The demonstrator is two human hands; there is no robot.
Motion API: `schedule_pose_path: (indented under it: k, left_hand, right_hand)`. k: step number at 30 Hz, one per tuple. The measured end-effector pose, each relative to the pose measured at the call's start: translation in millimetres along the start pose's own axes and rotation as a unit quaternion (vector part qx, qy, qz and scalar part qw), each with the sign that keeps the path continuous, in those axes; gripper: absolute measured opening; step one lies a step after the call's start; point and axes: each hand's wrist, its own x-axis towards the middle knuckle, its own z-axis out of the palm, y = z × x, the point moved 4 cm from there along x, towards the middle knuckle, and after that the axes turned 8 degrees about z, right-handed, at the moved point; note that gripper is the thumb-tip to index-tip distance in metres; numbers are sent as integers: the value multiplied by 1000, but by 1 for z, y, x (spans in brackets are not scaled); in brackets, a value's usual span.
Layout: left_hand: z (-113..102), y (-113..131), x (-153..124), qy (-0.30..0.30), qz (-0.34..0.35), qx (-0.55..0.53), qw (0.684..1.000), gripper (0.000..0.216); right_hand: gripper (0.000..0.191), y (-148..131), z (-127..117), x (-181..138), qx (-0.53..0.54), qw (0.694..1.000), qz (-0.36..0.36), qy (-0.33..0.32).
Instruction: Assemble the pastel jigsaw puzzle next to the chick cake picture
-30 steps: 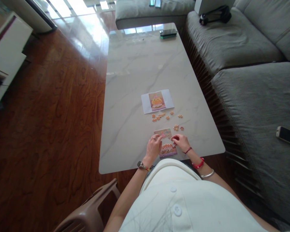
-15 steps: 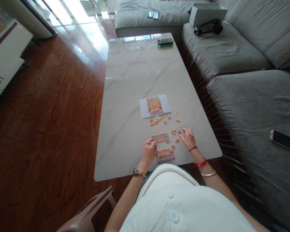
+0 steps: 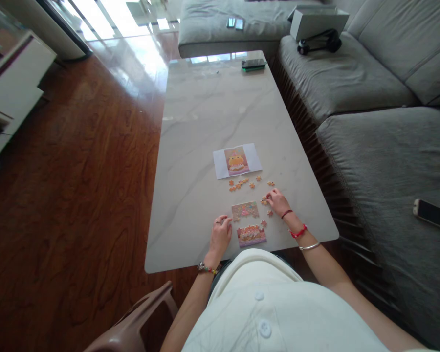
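My right hand [image 3: 277, 202] reaches over the loose pieces, its fingertips pinched on a small jigsaw piece [image 3: 264, 200] that they partly cover. Loosely curled, with nothing visible in its fingers, my left hand [image 3: 221, 235] rests just left of the puzzle. An upper assembled puzzle section [image 3: 245, 210] lies beside its fingertips. Nearer my body is a lower assembled section [image 3: 252, 235], apart from the upper one. Two loose pieces, one a pinkish jigsaw piece [image 3: 263, 223], lie right of the sections. Several orange jigsaw pieces [image 3: 238, 186] are scattered beyond them.
A creased paper with a printed cartoon picture [image 3: 236, 162] lies past the pieces on the marble-look table [image 3: 190, 195]. A dark phone-like device [image 3: 253, 64] sits at the far end. A grey sofa [image 3: 381, 146] runs along the right; a plastic stool [image 3: 139, 318] stands lower left.
My left hand has drawn back left off the upper section's edge. My right hand has moved left and slightly away from me, onto the loose piece.
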Motion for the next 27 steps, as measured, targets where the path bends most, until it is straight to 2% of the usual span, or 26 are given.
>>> schedule_pose_path:
  k: [4,7,11,13,15,18,23,27]
  left_hand:
    - [0,2,1,5,2,4,1000,23]
    - [-2,6,3,6,7,-4,1000,23]
    - [-2,18,9,-10,30,-34,999,22]
    - [-1,26,12,-25,43,-46,998,22]
    - [1,32,15,-43,55,-50,996,23]
    - [4,39,19,-63,68,-39,995,25]
    - [7,50,27,-94,118,3,989,33]
    - [10,57,33,-122,153,27,980,34]
  right_hand:
    - [9,1,-6,0,34,999,18,-23]
    - [6,1,-11,-12,147,987,55,-42]
    - [19,-7,-2,-39,331,930,97,-128]
    - [22,-12,7,-53,387,900,122,-158]
    - [20,-14,15,-65,407,885,151,-165]
    - [13,-14,23,-76,385,890,191,-151]
    - [8,-18,26,-79,288,933,191,-102]
    - [9,-22,30,-77,312,921,214,-92]
